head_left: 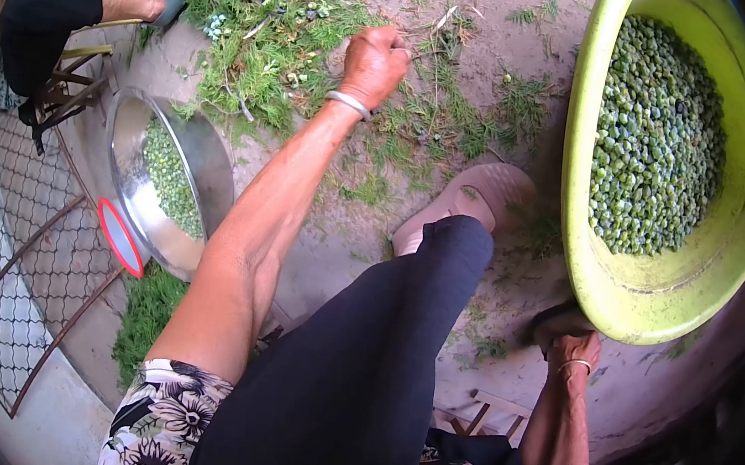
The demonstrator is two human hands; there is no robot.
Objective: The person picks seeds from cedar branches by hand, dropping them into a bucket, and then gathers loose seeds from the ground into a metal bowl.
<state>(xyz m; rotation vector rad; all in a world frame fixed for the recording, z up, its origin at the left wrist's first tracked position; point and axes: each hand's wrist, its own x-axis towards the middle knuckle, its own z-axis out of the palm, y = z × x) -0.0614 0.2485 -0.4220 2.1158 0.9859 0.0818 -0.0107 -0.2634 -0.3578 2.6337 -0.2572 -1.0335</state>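
My left hand (375, 66), a pale bracelet at its wrist, is closed in a fist over the ground beside loose green conifer sprigs (271, 74). What its fingers hold, if anything, is too small to name. My right hand (576, 349), also with a bracelet, is curled in shadow just under the rim of a yellow-green basin (703, 312). A dark blurred shape lies against it, and its fingertips are hidden. Small round green cones (658, 146) fill much of that basin. A few bluish cones (214, 27) lie among the sprigs.
A steel basin (222, 202) with green cones (167, 177) stands on the left, a red-rimmed disc (121, 239) beside it. Wire mesh (2, 255) lies at far left. Another person's sandalled foot (167, 2) is at upper left. My pink shoe (458, 206) is between the basins.
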